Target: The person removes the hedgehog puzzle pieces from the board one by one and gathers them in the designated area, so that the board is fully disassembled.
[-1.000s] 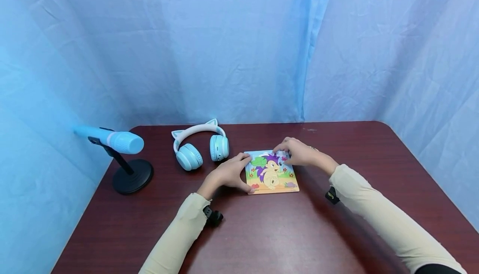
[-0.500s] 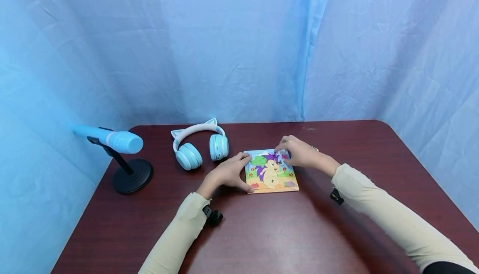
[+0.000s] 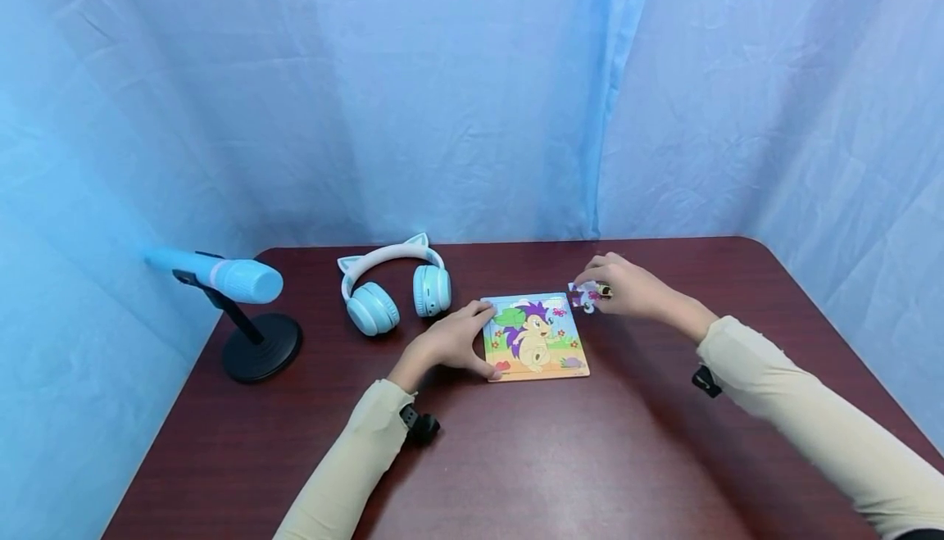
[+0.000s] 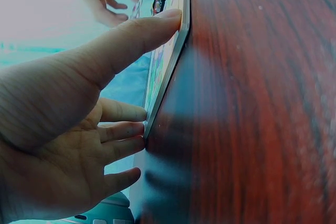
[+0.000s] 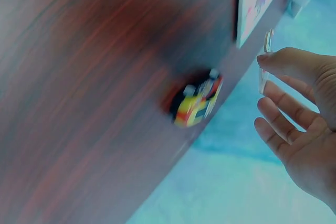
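Note:
A square picture puzzle (image 3: 546,375) with a purple-haired hedgehog lies flat on the table. My left hand (image 3: 451,341) rests at its left side, with fairly straight fingers at the edge and the thumb (image 4: 167,16) on the near corner. To the right of the board, my right hand (image 3: 630,288) pinches a small puzzle piece (image 3: 586,297) between thumb and fingers. The right wrist view shows this piece (image 5: 263,81) edge-on, held above the tabletop. A small yellow, red and black toy car (image 5: 197,104) stands on the table close by, partly hidden behind the right hand in the head view.
Light blue cat-ear headphones (image 3: 394,257) lie left of the puzzle. Farther left, a blue microphone (image 3: 247,279) sits on a stand with a round black base (image 3: 261,351). Blue cloth (image 3: 457,97) hangs behind the dark red wooden table (image 3: 509,458).
My right hand has lifted a piece from the puzzle's upper right and carried it right, beyond the board. The left hand has stayed at the puzzle's left side.

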`<action>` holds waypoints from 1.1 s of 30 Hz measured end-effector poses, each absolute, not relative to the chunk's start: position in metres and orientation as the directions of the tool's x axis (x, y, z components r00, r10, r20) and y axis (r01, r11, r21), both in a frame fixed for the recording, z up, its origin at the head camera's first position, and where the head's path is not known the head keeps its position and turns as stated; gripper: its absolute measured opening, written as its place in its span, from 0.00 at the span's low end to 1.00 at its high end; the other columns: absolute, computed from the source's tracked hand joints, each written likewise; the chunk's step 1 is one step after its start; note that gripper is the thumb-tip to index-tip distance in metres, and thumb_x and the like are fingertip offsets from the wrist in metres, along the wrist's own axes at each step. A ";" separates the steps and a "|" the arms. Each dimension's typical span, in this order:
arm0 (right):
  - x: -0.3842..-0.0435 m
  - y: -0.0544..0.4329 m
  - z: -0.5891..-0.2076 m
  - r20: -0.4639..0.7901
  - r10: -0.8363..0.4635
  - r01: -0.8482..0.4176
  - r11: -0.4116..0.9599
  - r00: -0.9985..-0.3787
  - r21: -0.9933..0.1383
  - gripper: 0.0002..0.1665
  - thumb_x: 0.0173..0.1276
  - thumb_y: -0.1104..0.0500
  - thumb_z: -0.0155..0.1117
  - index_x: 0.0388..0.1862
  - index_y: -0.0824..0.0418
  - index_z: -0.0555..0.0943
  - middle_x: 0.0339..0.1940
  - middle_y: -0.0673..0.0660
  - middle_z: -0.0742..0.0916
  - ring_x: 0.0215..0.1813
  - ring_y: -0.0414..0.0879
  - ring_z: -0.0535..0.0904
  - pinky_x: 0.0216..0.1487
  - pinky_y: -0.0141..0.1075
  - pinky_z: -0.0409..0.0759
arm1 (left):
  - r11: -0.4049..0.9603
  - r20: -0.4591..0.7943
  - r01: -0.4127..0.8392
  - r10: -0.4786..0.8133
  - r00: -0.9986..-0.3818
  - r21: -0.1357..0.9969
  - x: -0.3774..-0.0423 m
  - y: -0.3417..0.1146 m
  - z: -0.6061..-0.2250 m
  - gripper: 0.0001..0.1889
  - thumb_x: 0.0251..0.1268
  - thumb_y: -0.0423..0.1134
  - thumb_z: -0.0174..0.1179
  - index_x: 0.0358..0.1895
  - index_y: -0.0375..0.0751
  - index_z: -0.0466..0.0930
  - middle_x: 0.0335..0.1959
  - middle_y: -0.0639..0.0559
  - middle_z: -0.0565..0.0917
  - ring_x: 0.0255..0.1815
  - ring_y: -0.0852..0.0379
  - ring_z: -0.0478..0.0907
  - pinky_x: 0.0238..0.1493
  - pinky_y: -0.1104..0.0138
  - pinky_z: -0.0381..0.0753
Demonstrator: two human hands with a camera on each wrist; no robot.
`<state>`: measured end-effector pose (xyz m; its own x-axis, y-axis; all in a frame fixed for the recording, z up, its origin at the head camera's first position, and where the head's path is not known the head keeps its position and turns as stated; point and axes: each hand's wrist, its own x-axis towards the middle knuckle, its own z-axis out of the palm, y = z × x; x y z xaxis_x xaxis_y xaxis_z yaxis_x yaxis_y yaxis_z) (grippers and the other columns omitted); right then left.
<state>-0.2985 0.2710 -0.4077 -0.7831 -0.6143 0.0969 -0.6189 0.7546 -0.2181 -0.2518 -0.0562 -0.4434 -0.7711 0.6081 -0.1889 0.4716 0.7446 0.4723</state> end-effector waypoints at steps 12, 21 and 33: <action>-0.294 0.356 -0.395 0.107 -0.569 -0.579 0.804 -0.816 -0.135 0.20 0.53 0.71 0.74 0.47 0.62 0.89 0.44 0.59 0.87 0.42 0.51 0.75 0.38 0.42 0.73 | 0.756 -0.200 0.465 0.599 -0.776 0.461 -0.250 -0.056 -0.444 0.56 0.54 0.59 0.75 0.81 0.39 0.54 0.82 0.43 0.58 0.80 0.45 0.59 0.75 0.52 0.67; -0.285 0.423 -0.402 0.047 -0.547 -0.549 0.833 -0.835 -0.064 0.19 0.50 0.71 0.77 0.44 0.64 0.89 0.41 0.57 0.88 0.41 0.50 0.77 0.37 0.42 0.76 | 0.748 -0.198 0.470 0.607 -0.769 0.468 -0.251 -0.055 -0.443 0.56 0.55 0.59 0.75 0.82 0.39 0.53 0.82 0.43 0.56 0.81 0.45 0.58 0.75 0.52 0.67; -0.269 0.457 -0.425 -0.008 -0.521 -0.514 0.845 -0.854 -0.146 0.21 0.51 0.71 0.75 0.46 0.62 0.89 0.42 0.54 0.87 0.36 0.42 0.74 0.32 0.34 0.72 | 0.752 -0.202 0.456 0.598 -0.775 0.476 -0.249 -0.055 -0.440 0.56 0.55 0.58 0.75 0.81 0.39 0.54 0.82 0.42 0.57 0.81 0.44 0.58 0.75 0.51 0.66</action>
